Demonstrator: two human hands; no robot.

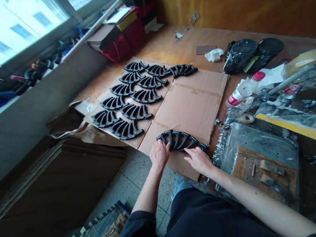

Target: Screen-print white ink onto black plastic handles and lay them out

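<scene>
A black, curved, ribbed part with slanted slots [178,140] lies on the near end of a flattened cardboard sheet [187,103]. My left hand [160,154] is closed around the part's left end, fingertips curled over its edge. Along the part's lower right edge is my right hand [200,161], its fingers stretched and apart, index finger at or very close to the rim. Several similar black ribbed parts [136,112] lie in overlapping-looking rows on the left half of the cardboard, with one more [183,70] at its far edge.
To the right are a plastic bottle with a red cap [246,88], a tape roll [246,118], black round-topped items [244,49] and a stained metal plate [277,139]. Bundled red and dark stacks [126,38] stand at the back. Below left is a wire rack [94,236].
</scene>
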